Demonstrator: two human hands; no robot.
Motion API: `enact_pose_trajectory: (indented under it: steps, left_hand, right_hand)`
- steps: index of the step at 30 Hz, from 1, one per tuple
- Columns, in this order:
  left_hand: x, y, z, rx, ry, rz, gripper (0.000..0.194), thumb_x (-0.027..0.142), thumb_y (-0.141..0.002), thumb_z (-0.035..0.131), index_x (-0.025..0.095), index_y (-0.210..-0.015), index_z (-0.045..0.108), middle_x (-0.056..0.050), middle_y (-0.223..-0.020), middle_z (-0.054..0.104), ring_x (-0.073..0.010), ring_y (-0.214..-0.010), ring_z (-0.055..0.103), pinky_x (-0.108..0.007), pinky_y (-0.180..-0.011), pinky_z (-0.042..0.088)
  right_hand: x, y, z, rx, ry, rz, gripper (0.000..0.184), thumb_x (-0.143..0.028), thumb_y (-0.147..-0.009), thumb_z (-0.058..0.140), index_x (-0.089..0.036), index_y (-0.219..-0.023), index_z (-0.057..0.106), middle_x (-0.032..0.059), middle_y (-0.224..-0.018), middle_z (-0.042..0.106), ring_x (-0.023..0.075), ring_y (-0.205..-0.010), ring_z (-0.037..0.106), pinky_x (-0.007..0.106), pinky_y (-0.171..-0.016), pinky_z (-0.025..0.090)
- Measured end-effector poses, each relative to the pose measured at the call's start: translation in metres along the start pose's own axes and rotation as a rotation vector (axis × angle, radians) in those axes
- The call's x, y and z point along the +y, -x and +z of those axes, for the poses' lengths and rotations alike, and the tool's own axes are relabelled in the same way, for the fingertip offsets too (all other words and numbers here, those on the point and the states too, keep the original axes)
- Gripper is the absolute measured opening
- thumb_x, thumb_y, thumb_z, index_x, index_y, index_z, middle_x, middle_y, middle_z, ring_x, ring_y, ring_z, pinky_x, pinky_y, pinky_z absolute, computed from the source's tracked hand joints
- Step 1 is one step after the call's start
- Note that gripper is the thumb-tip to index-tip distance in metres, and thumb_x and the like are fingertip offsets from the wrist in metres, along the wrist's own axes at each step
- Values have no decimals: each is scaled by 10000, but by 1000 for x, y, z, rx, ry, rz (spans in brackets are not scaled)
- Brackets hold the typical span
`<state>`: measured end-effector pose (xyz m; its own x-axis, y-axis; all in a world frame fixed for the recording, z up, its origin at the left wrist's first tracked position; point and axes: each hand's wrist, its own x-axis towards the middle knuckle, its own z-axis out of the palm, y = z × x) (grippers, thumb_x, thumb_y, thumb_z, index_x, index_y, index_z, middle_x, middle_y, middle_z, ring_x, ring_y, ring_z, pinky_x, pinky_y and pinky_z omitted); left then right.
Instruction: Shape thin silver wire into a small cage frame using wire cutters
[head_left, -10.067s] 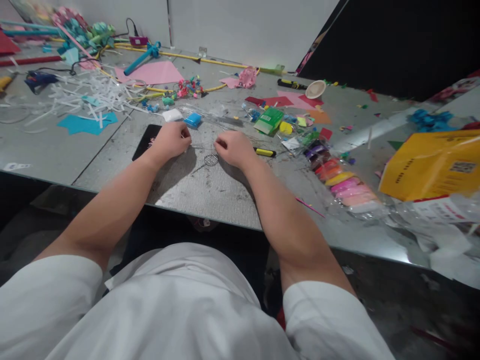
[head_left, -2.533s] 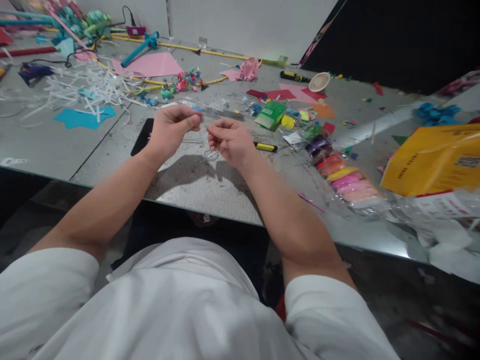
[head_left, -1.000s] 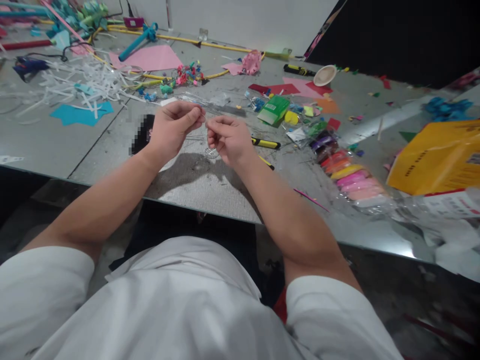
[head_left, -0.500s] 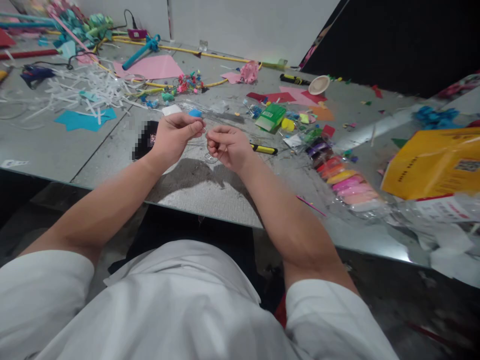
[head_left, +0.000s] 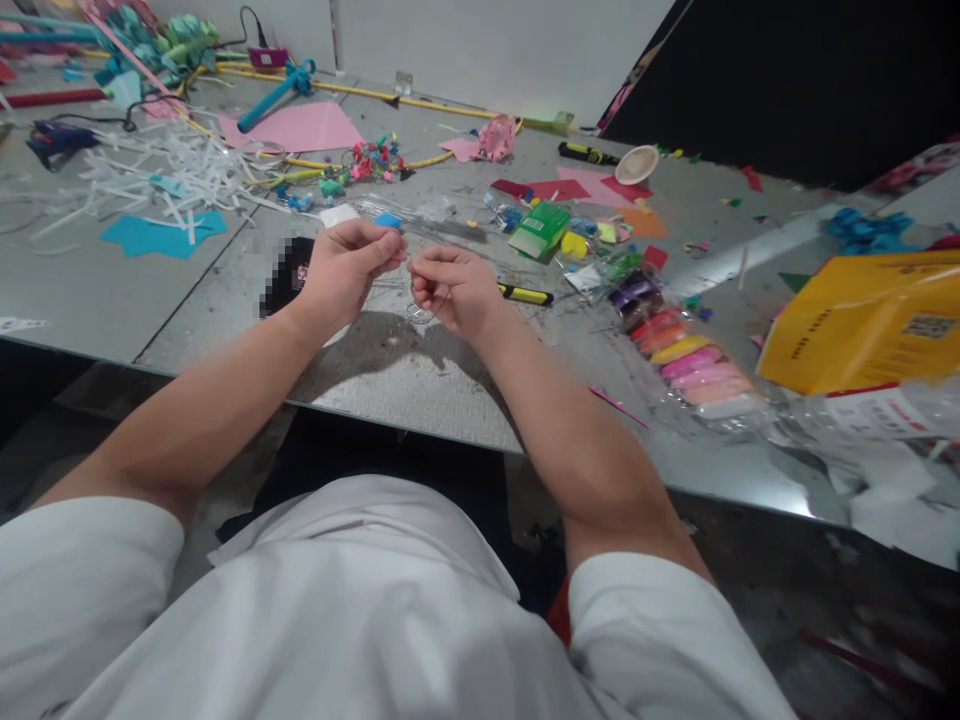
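Both hands are lifted off the grey table (head_left: 420,390), fingertips nearly meeting. Ten sec ago they lay flat on it, w/ the small wire ring between them; now the left hand (head_left: 346,268) and right hand (head_left: 450,287) are each pinched shut on a thin wire (head_left: 409,262), too fine to trace fully. The small wire ring (head_left: 420,312) sits just below the right hand; can't tell if it hangs from the wire or lies on the table. In the last half sec, barely any change, so this looks like fine fiddling in place.

Room: bare table in front of the hands up to the near edge. Close right, a yellow knife (head_left: 525,295) and clay strips (head_left: 686,362); just left, a dark card (head_left: 289,278). Paper scraps (head_left: 161,175) lie well away, far left.
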<state>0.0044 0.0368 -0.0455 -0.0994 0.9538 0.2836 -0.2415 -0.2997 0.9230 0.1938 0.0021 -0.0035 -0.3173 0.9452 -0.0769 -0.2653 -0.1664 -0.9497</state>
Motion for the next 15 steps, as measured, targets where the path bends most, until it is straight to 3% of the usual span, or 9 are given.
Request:
enact_pose_trajectory:
  steps: [5,10,15]
  left_hand:
    - [0,0,2,9,46,-41,396,145,-1014,1084,238,-783,777,11,-823,833,-125,-763,822,-278,-805,736]
    - [10,8,5,24,17,-77,371,212,-1004,1094,234,-785,795,-4,-868,866,-137,-799,842,-304,-876,754]
    - [16,10,4,-59,-107,-104,278,171,-979,1064,218,-808,850,-31,-886,890,-141,-783,808,-308,-844,709]
  right_hand:
    - [3,-3,-3,-3,10,5,428,-304,-1053,1081,-227,-797,747,-51,-669,682,104,-614,619,189,-592,547]
    - [10,-13,-12,-63,83,-68,577,-530,-949,1188,-252,-810,702,-54,-685,678,130,-644,649,234,-625,587]
    - [9,-20,-21,-112,304,-221,612,-678,-925,1176,-267,-817,736,-35,-733,704,166,-726,674,316,-763,642]
